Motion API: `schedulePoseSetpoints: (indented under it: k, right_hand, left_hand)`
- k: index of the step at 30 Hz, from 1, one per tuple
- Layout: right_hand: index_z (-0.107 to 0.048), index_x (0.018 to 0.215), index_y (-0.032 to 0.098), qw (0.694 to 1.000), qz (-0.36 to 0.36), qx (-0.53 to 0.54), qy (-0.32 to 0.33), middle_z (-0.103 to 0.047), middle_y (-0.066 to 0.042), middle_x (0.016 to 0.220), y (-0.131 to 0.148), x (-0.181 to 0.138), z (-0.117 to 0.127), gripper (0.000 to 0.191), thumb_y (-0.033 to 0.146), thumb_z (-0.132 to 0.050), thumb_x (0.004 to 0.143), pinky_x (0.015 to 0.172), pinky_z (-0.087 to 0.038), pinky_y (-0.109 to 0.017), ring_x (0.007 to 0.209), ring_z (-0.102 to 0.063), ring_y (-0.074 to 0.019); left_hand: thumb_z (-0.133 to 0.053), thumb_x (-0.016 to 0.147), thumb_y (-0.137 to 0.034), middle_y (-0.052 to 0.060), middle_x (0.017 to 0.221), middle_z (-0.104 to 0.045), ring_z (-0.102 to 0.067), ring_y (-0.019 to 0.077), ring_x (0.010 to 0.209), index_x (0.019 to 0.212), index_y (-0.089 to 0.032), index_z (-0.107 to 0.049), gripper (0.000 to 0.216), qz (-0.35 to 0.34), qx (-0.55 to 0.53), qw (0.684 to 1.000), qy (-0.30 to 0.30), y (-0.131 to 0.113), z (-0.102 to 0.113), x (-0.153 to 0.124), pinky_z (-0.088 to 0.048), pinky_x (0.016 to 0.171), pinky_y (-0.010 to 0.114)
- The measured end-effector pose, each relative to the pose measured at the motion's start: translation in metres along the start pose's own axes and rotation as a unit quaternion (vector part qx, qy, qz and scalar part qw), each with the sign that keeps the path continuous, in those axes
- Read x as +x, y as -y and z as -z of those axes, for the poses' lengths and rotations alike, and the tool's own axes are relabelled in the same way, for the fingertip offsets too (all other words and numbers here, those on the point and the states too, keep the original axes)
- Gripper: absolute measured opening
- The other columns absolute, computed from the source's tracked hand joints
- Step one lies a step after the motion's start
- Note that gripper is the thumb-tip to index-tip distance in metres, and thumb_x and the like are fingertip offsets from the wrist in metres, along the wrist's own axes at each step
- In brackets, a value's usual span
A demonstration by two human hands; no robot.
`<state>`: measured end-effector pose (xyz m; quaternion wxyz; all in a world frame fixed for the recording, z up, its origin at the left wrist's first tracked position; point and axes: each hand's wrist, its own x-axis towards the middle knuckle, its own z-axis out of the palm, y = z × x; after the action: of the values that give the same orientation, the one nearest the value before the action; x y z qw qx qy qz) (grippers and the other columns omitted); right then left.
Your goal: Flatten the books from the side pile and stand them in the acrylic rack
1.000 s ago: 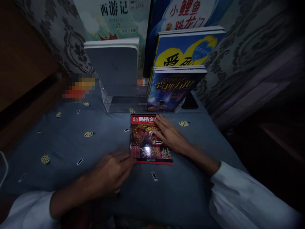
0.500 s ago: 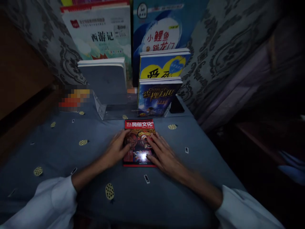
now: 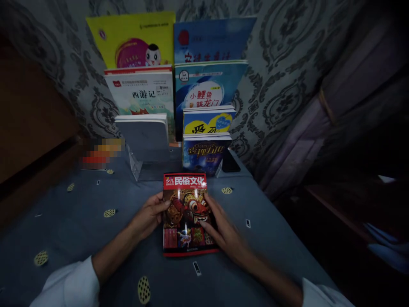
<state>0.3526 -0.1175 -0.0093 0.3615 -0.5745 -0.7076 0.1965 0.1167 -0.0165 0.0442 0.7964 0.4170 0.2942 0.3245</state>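
Observation:
A red-bordered book (image 3: 185, 219) with a carved mask on its cover is between my hands, its top edge tilted up toward the books behind. My left hand (image 3: 152, 214) grips its left edge, thumb on the cover and fingers behind. At the right edge, my right hand (image 3: 222, 224) holds it with the thumb on the cover; its other fingers are partly hidden. Just behind stands a clear book rack (image 3: 150, 172) with books in tiers. A dark blue book (image 3: 203, 155) is at its front right and a plain grey-backed book (image 3: 143, 136) at its front left.
Behind these rise a white book (image 3: 140, 91), a teal book (image 3: 207, 85), a yellow one (image 3: 131, 34) and a blue one (image 3: 214, 38). A black phone-like object (image 3: 230, 162) lies right of the rack. The cloth (image 3: 79, 230) has a pineapple print. Patterned wallpaper (image 3: 281, 64) is behind.
Both hands lay on the flat book's cover; now they hold its sides and its top is raised. My view has tilted up, showing the yellow and blue books at the back.

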Motion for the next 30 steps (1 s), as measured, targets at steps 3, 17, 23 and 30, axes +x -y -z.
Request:
schedulePoseSetpoints:
  k: [3,17,23,30]
  right_hand:
    - [-0.005,0.164,0.028,0.995,-0.017,0.102,-0.018,-0.043,-0.015,0.161,0.01,0.009,0.001,0.072,0.041,-0.044,0.105,0.112,-0.049,-0.052,0.145,-0.047,-0.0266]
    - [-0.062,0.112,0.028,0.991,0.096,-0.058,-0.079,-0.074,-0.008,0.101,0.047,0.02,0.007,0.029,0.039,-0.037,0.105,0.09,-0.061,-0.045,0.097,-0.072,-0.028]
    - [-0.06,0.096,0.026,0.995,0.07,-0.035,-0.062,-0.066,-0.003,0.076,0.056,0.03,0.003,0.028,0.038,-0.037,0.106,0.074,-0.061,-0.038,0.078,-0.07,-0.0248]
    - [-0.056,0.108,0.023,0.973,0.17,-0.002,-0.158,-0.068,-0.006,0.086,0.098,0.128,0.016,0.021,0.035,-0.04,0.104,0.075,-0.057,-0.041,0.077,-0.066,-0.0244]
  left_hand:
    - [-0.086,0.076,-0.032,0.009,0.102,-0.078,-0.075,0.0199,0.085,0.11,-0.014,-0.071,0.041,-0.032,0.018,0.999,0.026,-0.015,-0.001,-0.005,-0.058,0.076,0.027]
    - [-0.07,0.066,-0.022,0.002,0.076,-0.072,-0.065,0.0187,0.078,0.082,-0.016,-0.073,0.017,-0.128,0.14,0.98,-0.061,-0.032,0.017,-0.019,-0.048,0.075,0.027]
    - [-0.065,0.061,-0.026,0.001,0.077,-0.071,-0.064,0.0226,0.083,0.082,-0.018,-0.07,0.023,-0.129,0.189,0.964,-0.134,-0.036,0.023,-0.015,-0.049,0.081,0.033]
    - [-0.056,0.068,-0.022,0.002,0.096,-0.075,-0.067,0.0248,0.102,0.094,-0.019,-0.069,0.029,-0.431,0.256,0.855,-0.13,-0.117,0.015,0.004,-0.053,0.094,0.039]
